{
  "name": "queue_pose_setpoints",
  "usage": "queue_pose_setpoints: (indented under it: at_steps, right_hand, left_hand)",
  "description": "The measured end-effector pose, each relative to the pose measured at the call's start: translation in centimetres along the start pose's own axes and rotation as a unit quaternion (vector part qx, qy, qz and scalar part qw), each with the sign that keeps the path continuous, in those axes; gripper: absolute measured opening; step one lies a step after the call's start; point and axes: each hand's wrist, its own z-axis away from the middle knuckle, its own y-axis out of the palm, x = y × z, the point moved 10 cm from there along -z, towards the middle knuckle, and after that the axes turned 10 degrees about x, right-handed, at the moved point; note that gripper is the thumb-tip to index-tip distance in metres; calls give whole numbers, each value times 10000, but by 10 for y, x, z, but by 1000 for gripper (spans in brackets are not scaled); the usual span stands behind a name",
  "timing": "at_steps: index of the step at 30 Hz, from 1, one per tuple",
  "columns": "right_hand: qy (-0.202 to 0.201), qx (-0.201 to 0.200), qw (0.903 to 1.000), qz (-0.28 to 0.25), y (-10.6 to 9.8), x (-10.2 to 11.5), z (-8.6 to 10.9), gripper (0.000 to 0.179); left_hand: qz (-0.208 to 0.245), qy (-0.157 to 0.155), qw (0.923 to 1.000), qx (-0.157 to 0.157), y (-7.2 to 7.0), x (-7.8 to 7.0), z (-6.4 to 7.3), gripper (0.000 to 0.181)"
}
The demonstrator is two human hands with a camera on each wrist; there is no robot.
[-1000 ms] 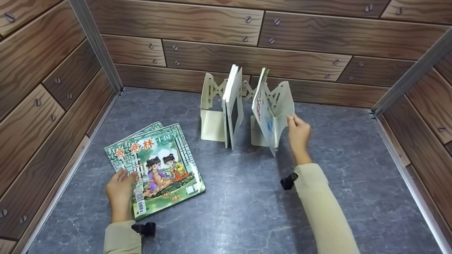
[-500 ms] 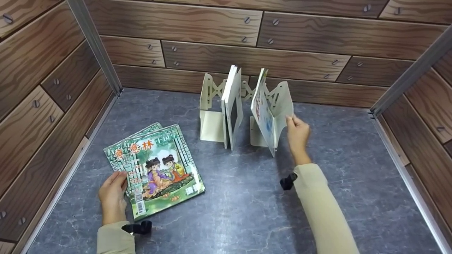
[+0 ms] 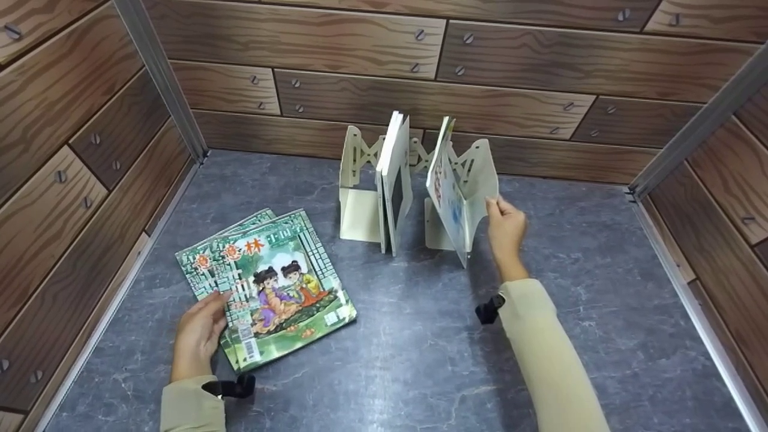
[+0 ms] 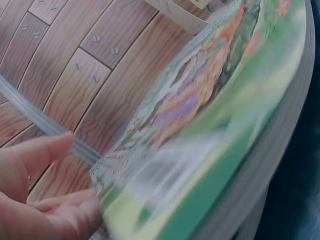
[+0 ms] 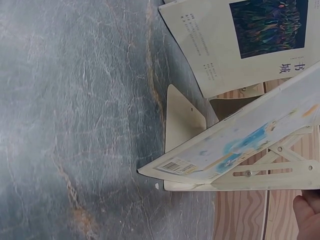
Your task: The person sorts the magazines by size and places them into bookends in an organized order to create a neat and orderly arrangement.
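My left hand (image 3: 199,333) is at the left edge of a green illustrated magazine (image 3: 297,294), the top one of a small fanned stack. In the left wrist view, the fingers touch the magazine's edge while the thumb (image 4: 60,149) stands apart from the cover. Another magazine (image 3: 203,264) sticks out beneath on the left. My right hand (image 3: 507,231) pinches the right end plate of a cream expanding bookend (image 3: 485,171). Against that plate leans a thin pale book (image 5: 250,145) with a blue picture. Farther left in the bookend, a few white books (image 3: 391,186) stand upright.
The grey marbled tabletop (image 3: 384,360) is enclosed by wood-patterned walls (image 3: 354,90) at the back and both sides. Metal strips (image 3: 171,84) run along the corners. The bookend's left plate (image 3: 350,156) stands near the back wall, with bare base beside the white books.
The left hand lifts off the cover to the stack's left edge, then moves right. The top magazine shifts slightly right, uncovering more of the one below. The right hand stays on the bookend.
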Motion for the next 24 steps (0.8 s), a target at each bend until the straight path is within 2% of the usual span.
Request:
queue_pose_setpoints:
  at_steps: [2, 4, 8, 9, 11, 13, 17, 20, 22, 24]
  right_hand:
    - [-2, 14, 10000, 30, 0, 0, 0, 18]
    - [-33, 14, 10000, 62, -1, 1, -1, 18]
    - [-58, -41, 9999, 109, -1, 1, 0, 16]
    - [-58, -53, 9999, 124, -2, 2, 0, 16]
    - [-57, -71, 9999, 135, -2, 2, 0, 16]
    - [-75, -99, 9998, 133, -2, 3, 1, 15]
    - [-86, -78, 9999, 33, -2, 3, 0, 18]
    - [-62, -27, 10000, -16, -1, 1, 0, 25]
    - [-43, -31, 10000, 2, -2, 0, 0, 22]
    - [-62, -41, 10000, 20, -2, 1, 0, 21]
  left_hand:
    - [12, -75, 9998, 166, 4, 1, -2, 70]
    - [83, -130, 9997, 184, 4, 2, -4, 64]
    - [445, -203, 9987, 139, 2, 5, -8, 14]
    - [521, -243, 9982, 173, 2, 6, -9, 14]
    - [596, -331, 9973, 261, 3, 7, -12, 29]
    - [502, -427, 9972, 361, 5, 7, -14, 30]
    - [19, -501, 9980, 389, 9, 7, -17, 9]
    - [-296, -455, 9982, 242, 10, 7, -17, 42]
    - [-381, -355, 9985, 184, 12, 6, -17, 62]
    - [-472, -286, 9985, 55, 13, 4, -17, 63]
